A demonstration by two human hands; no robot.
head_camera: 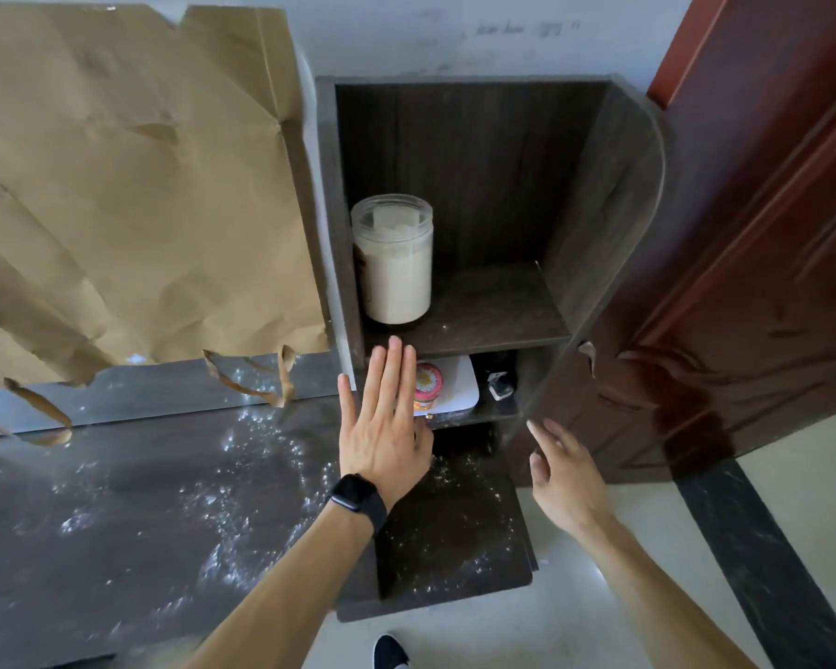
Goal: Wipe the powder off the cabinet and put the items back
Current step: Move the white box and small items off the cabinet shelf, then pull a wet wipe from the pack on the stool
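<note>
A dark wood cabinet (594,195) stands against the wall with open shelves. A clear jar of white powder (397,263) sits upright at the left of the upper shelf. On the shelf below lie a pink-lidded small jar (428,384), a white tray (459,383) and a small dark bottle (499,384). White powder (242,480) is scattered over the dark desk top and the lowest shelf (454,523). My left hand (382,427), with a black watch on the wrist, is flat and open in front of the pink-lidded jar. My right hand (565,470) hovers open near the cabinet's right side panel, holding nothing.
A large sheet of brown paper (131,185) hangs over the mirror (165,393) behind the desk, with torn strips dangling. A red-brown door (754,282) stands close on the right. Light floor tiles and the tip of a dark shoe (391,651) show below.
</note>
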